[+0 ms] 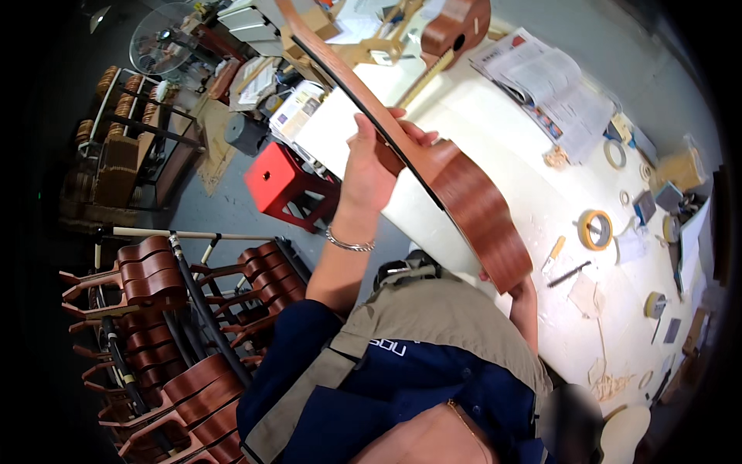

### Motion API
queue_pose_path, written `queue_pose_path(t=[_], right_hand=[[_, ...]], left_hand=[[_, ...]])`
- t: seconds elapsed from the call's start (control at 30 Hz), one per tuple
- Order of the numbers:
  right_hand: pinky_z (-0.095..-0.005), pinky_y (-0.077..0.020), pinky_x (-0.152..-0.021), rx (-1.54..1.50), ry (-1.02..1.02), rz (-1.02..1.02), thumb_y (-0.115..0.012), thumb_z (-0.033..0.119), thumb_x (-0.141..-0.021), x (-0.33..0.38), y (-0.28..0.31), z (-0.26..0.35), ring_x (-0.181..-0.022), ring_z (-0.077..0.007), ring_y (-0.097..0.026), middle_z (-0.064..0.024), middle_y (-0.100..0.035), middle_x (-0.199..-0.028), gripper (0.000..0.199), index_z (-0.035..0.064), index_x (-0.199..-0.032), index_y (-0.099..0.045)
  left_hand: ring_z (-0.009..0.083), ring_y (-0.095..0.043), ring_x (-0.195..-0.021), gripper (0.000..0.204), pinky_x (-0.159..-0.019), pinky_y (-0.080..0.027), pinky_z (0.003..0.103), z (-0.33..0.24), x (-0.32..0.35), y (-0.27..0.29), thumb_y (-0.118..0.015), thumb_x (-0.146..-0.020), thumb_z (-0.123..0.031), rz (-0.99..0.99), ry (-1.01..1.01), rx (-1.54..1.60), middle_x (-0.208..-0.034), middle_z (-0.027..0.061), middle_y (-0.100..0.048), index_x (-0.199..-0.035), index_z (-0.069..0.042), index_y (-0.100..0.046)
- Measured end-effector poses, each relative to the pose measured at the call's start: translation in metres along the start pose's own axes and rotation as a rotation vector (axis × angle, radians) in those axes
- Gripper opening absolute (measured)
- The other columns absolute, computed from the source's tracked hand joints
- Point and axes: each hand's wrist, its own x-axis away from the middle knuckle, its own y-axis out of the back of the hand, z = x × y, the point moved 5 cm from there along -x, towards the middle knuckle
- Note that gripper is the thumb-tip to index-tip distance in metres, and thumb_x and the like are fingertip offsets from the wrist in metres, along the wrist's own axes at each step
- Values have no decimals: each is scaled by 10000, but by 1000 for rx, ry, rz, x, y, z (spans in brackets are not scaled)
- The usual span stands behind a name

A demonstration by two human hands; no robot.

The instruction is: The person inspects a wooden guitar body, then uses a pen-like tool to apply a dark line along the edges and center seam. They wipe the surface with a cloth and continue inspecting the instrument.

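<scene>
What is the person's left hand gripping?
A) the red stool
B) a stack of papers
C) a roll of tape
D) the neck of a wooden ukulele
D: the left hand is wrapped around the ukulele at its neck, just above the body, held up off the table; the tape lies untouched on the table.

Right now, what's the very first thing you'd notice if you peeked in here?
A reddish-brown ukulele held up edge-on over the white workbench: the left hand grips its neck, while the right hand is mostly hidden under its body. Next, the rack of unfinished ukuleles at lower left, and the bright red stool on the floor beside the bench. Rolls of tape lie on the bench to the right.
</scene>
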Motion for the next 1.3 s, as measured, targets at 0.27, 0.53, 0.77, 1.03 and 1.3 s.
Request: queue_pose_path(t=[0.27,0.53,0.77,1.03,1.3], right_hand=[[-259,-521,-693,75,-8,32,-469,193,-946,14,-45,22,-858,-108,-608,-27,-608,-1033,298,36,-1192,-525],[-395,-557,-610,169,7,206,-424,244,-950,-16,-6,-13,-750,-275,-662,-141,-656,-940,348,-11,-1158,-539],[-381,-571,-588,262,-232,226,-441,402,-916,-15,-43,-19,-676,-318,-659,-224,-651,-835,495,-37,-1124,-538],[-389,-517,-736,247,-386,241,-184,749,-842,-25,-71,-9,-752,-313,-650,-222,-640,-818,900,-63,-989,-542],[-415,-509,-792,301,-393,226,-267,699,-872,-44,-117,-35,-847,-318,-635,-202,-633,-898,785,-24,-997,-545]], left_hand=[[382,-597,-981,622,-933,-446,495,-11,21,-14,-380,-899,-588,-25,-36,-68,-920,146,-617,-1138,-21,-466],[322,-607,-962,638,-917,-452,455,-16,40,-19,-366,-895,-601,-25,-88,-127,-905,131,-600,-1095,-10,-497],[226,-616,-750,439,-809,-513,405,-51,82,-27,-576,-868,-434,-54,-326,-301,-822,117,-593,-1001,-24,-494],[167,-588,-683,219,-653,-486,291,-109,150,-10,-512,-950,-166,-328,-631,-685,-807,80,-568,-1086,-14,-433],[102,-572,-702,308,-656,-476,244,-155,225,59,-564,-926,-154,-605,-749,-874,-822,46,-583,-1155,9,-439]])
